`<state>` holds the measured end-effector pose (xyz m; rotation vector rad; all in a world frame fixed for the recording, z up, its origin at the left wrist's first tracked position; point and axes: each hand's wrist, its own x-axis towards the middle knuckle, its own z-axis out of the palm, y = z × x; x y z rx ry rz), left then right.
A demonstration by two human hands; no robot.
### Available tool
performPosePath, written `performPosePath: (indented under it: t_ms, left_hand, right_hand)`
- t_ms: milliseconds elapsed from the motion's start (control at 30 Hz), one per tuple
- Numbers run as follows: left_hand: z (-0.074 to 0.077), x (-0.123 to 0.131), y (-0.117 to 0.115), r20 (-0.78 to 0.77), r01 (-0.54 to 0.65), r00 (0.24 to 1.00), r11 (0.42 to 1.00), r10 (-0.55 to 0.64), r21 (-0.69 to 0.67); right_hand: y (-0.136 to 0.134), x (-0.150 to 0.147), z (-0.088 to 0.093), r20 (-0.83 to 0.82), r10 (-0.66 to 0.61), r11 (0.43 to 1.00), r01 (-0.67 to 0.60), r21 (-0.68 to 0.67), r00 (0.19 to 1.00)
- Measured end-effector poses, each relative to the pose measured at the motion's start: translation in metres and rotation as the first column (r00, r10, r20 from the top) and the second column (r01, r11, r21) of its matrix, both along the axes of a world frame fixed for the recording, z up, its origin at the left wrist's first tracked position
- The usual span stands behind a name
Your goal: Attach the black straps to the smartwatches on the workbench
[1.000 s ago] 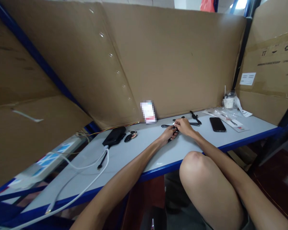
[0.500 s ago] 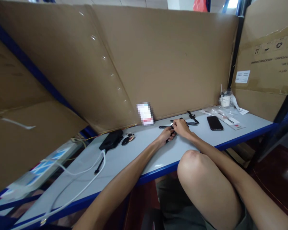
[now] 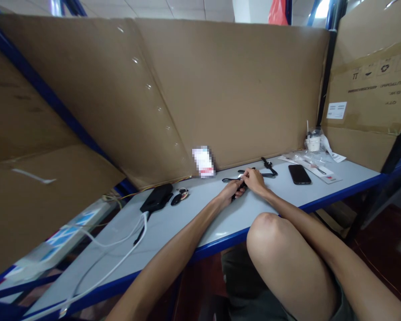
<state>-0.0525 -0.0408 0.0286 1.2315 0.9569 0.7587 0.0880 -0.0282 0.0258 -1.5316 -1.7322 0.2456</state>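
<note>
My left hand (image 3: 232, 191) rests on the grey tabletop (image 3: 200, 209), its fingers wrapped around a slim black thing (image 3: 234, 196) whose lower end sticks out below them. Against it, my right hand (image 3: 254, 179) has fingers pinched together at a small whitish piece (image 3: 240, 176); what exactly the fingertips grip is hidden. A black cord loop (image 3: 229, 180) juts out left of the hands. To the right lie a black strap (image 3: 270, 175) and a dark watch-like object (image 3: 268, 164). The kind of the held thing is too small to tell.
A black phone (image 3: 300, 174) and plastic packaging (image 3: 309, 158) lie right, before a wrapped cup (image 3: 313, 141). A blurred-out screen (image 3: 203, 162) leans on the cardboard wall (image 3: 240, 89). Left are keys (image 3: 179, 196), a black box (image 3: 157, 197) and white cables (image 3: 120, 261).
The camera view has tilted up slightly. Both hands stay together at the same spot, with the right fingers shifted a little over the black thing.
</note>
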Motion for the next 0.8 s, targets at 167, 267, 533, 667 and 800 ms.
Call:
performPosePath:
  t_ms: [167,267,533,667,800]
  left_hand:
    - [0.0,-0.002,0.002,0.028,-0.032,0.999,0.999,0.033,-0.041]
    - [-0.001,-0.003,0.002,0.041,-0.02,0.999,0.998,0.022,-0.057]
    - [0.0,-0.002,0.005,0.027,-0.033,0.999,0.994,0.036,-0.109]
    - [-0.001,-0.003,0.009,0.055,-0.017,0.998,0.988,0.025,-0.151]
    - [-0.002,-0.005,0.011,0.068,-0.013,0.997,0.985,0.025,-0.173]
  right_hand:
    - [0.0,-0.004,-0.005,-0.015,0.003,0.999,-0.003,0.04,1.0]
    - [0.001,-0.004,-0.008,0.002,0.032,0.996,-0.032,0.083,0.999]
    - [-0.008,0.005,-0.012,0.023,0.009,0.983,-0.013,0.184,1.0]
    - [-0.017,0.008,-0.011,0.08,-0.011,0.977,-0.006,0.213,0.997]
    - [-0.023,0.006,-0.009,0.154,0.018,0.978,-0.049,0.2,0.988]
